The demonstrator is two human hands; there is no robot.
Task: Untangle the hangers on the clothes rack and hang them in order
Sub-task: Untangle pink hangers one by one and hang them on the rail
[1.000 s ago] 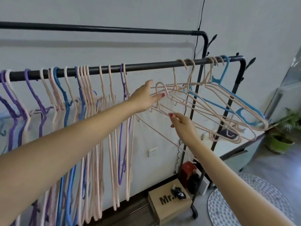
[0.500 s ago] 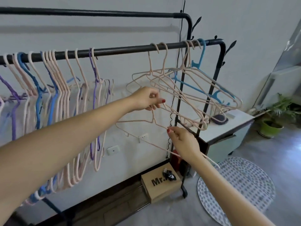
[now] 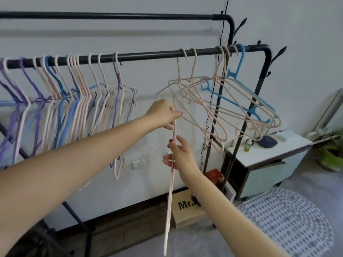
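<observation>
- The sorted hangers (image 3: pixel 78 101), purple, blue and pink, hang in a row on the left part of the front rail (image 3: pixel 148 55), hooks close together.
- The left hand (image 3: pixel 163 113) pinches the upper end of a pink hanger (image 3: pixel 171 173). A second ago this hanger lay nearly level among the tangle; it now hangs almost vertical, seen edge-on, its lower end pointing at the floor.
- This hanger appears free of the cluster, so it is judged ready to be hooked on the rail beside the sorted row.
- The right hand (image 3: pixel 179 153) rests against the hanger's shaft below the left hand, fingers loosely spread and only partly curled; no firm grip is seen. Half a second ago it pinched the lower wire.
- The tangled cluster (image 3: pixel 219 110) of pink hangers hangs from the right part of the rail, frames interlocked and tilted, with a blue hanger (image 3: pixel 239 84) at its right edge.
- The cluster is not yet untangled; several hangers remain to be separated.
- A cardboard box (image 3: pixel 187 210) stands on the floor below; a white cabinet (image 3: pixel 269 154) stands at the right.
</observation>
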